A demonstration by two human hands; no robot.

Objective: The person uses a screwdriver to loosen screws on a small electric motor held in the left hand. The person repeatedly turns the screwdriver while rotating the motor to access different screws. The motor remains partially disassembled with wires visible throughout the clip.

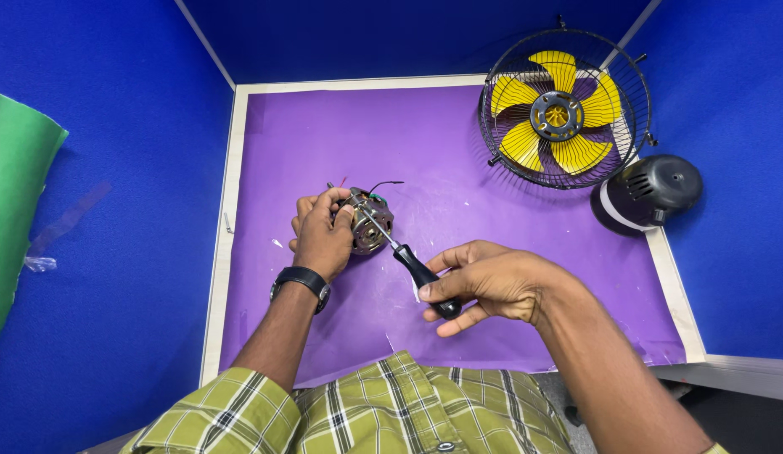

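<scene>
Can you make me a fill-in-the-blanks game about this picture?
1. The right hand holds a screwdriver with a ____ handle.
2. The left hand holds a small metal ____.
3. The fan blades inside the wire cage are ____.
4. The mat on the table is ____.

Missing words: black; motor; yellow; purple
</scene>
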